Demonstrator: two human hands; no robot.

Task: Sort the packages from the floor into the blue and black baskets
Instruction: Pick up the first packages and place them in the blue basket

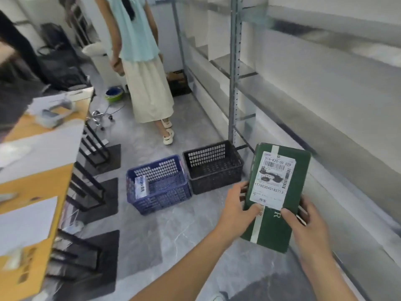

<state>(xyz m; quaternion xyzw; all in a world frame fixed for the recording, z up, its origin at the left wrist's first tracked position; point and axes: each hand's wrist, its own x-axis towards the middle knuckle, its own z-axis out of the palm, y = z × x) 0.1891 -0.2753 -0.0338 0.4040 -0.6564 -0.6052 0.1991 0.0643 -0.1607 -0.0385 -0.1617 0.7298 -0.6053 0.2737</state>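
A grey marbled floor [152, 235] fills most of the view, with a metal shelving rack [235, 83] running along the right wall and a wooden tabletop [32, 183], carrying sheets of paper, along the left edge. Further back another person in a pale skirt [147, 90] stands on the floor, well apart from the baskets. Two slatted plastic baskets sit side by side on the floor at the foot of the rack's upright post, their sides touching or nearly so: the blue basket [160, 200] is on the left and the black basket [217, 181] on the right. The black one looks bare inside. The green package [295, 181], a flat rectangular box, is held up in the air just right of the black basket, a little tilted, with its printed face turned toward the camera. The left hand [238, 205] grips its left edge, with the thumb pressed on the front face and the fingers curled round the side. The right hand [308, 222] holds the lower right edge, the thumb on the front and the fingers behind. A white shipping label [272, 177] with barcodes covers much of the package's upper face. A small white package [141, 186] leans upright against the left inner wall of the blue basket.
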